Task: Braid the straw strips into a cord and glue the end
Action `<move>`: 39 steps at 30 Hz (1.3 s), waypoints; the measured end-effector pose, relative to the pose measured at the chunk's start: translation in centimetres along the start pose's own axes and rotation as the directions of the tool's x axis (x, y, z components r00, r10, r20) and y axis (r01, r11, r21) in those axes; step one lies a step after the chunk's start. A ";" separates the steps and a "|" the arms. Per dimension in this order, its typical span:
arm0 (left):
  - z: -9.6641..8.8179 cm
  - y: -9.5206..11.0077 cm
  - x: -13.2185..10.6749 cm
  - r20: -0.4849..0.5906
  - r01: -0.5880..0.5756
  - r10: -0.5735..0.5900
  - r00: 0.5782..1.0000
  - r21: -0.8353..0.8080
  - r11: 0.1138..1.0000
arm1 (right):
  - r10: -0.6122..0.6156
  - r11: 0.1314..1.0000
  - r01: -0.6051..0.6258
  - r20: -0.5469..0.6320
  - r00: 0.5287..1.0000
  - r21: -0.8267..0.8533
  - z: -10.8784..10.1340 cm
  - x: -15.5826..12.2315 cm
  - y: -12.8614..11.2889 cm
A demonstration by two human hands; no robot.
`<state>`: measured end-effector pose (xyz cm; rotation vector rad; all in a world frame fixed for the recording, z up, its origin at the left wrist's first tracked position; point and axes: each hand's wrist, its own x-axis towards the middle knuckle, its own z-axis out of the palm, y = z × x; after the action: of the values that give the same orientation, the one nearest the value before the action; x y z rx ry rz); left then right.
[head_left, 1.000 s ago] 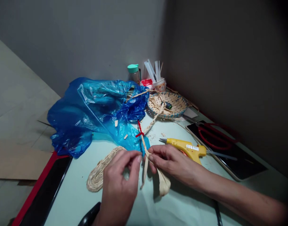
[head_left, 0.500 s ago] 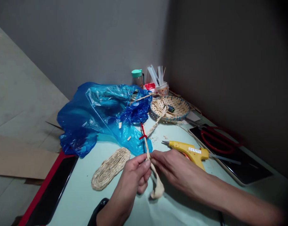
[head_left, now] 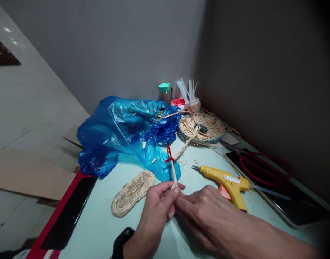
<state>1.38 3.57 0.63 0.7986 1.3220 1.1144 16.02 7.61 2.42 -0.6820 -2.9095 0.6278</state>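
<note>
My left hand [head_left: 159, 203] pinches a pale plant-fibre strand [head_left: 173, 172] between thumb and fingers, just above the table. Close against it, my right hand [head_left: 208, 214] has its fingers closed at the strand's lower part, whose loose end is hidden behind the hand. A red tie [head_left: 169, 159] is knotted round the strand's far end, where a braided cord [head_left: 186, 144] joins it and runs up to the woven basket [head_left: 220, 129]. Left of my hands lies a flat, oval, coiled fibre piece [head_left: 132, 194] shaped like a shoe sole.
A yellow glue gun [head_left: 225, 177] lies right of my hands, beside red-handled scissors [head_left: 258, 169] on a dark tablet-like slab [head_left: 294, 212]. A crumpled blue plastic bag [head_left: 121, 126] covers the back left. Behind stand a green-lidded jar [head_left: 165, 91] and a cup [head_left: 193, 105] of glue sticks.
My right hand has moved down and closed over the strand's wide loose end, which showed below my hands before. The whole view has shifted slightly, with things appearing farther right.
</note>
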 end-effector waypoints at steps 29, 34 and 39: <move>-0.2 0.1 -1.8 0.251 -0.489 0.613 0.749 0.834 0.255 | 0.385 0.776 -0.254 -0.114 0.916 0.578 -0.1 1.1 2.0; 0.1 -1.2 -1.6 0.612 -0.589 0.619 0.492 0.758 -0.280 | 0.335 0.647 -0.186 -0.057 0.940 0.740 0.7 1.3 2.4; 0.4 -1.1 -1.8 0.528 -0.682 0.711 0.464 0.725 -0.093 | 0.317 0.537 -0.185 0.006 0.948 0.823 0.8 1.2 2.6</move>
<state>2.16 1.65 0.24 2.6591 1.4994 1.0579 15.89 9.93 0.66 -0.9215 -1.9839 1.7152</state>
